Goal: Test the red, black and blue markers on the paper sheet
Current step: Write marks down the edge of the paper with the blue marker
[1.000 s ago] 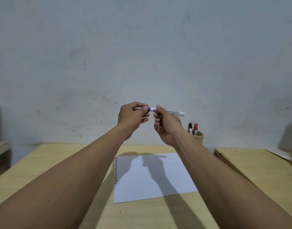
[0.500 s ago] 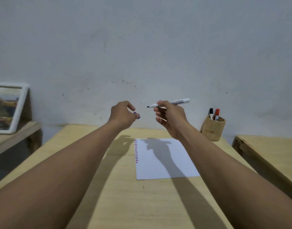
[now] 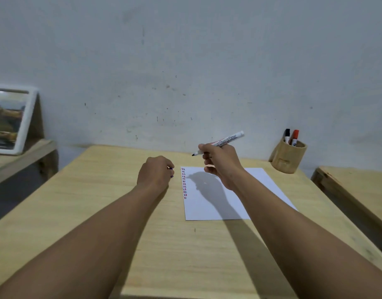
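On the pale wooden table [image 3: 99, 212], the white paper sheet [image 3: 218, 203] already carries a left-edge column of red, dark and blue dashes [image 3: 184, 183]. The left hand [image 3: 155, 174], curled, pinches the small blue cap [image 3: 172, 176]; the right hand [image 3: 220, 161] grips the uncapped blue-inked white marker [image 3: 223, 142] above the sheet, probably for the final test. Farther right, the black marker [image 3: 286, 134] and red marker [image 3: 294, 137] stand in a wooden cup [image 3: 287, 158].

Plain home study corner. Light wooden desk [image 3: 125, 212] against scuffed bare grey wall [image 3: 185, 61]; wooden pen holder [image 3: 287, 157] at back right. Framed picture [image 3: 11, 119] propped on side shelf [image 3: 19, 156].
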Tool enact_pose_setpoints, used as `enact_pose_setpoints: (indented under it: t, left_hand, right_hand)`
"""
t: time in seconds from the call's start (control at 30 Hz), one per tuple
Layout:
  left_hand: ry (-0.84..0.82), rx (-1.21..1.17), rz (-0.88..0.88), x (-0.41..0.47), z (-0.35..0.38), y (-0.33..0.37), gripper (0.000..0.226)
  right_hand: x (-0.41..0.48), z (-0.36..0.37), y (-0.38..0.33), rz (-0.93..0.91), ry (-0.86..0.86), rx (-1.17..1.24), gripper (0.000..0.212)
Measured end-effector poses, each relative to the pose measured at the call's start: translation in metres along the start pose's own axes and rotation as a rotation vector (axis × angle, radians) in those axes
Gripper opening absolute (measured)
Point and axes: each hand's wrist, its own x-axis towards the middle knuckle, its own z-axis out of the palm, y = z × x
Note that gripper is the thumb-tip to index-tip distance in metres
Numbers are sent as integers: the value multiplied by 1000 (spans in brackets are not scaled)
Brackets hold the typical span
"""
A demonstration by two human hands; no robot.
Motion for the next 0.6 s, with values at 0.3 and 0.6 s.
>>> enact_pose_setpoints:
  t: [0.3, 0.6]
  left_hand:
    - [-40, 144, 3, -33, 0, -3, 59]
    - [-252, 456, 42, -56, 13, -14, 60]
  right_hand:
    - [-14, 5, 37, -80, -12, -300, 21]
    - [-34, 11, 74, -146, 83, -557, 28]
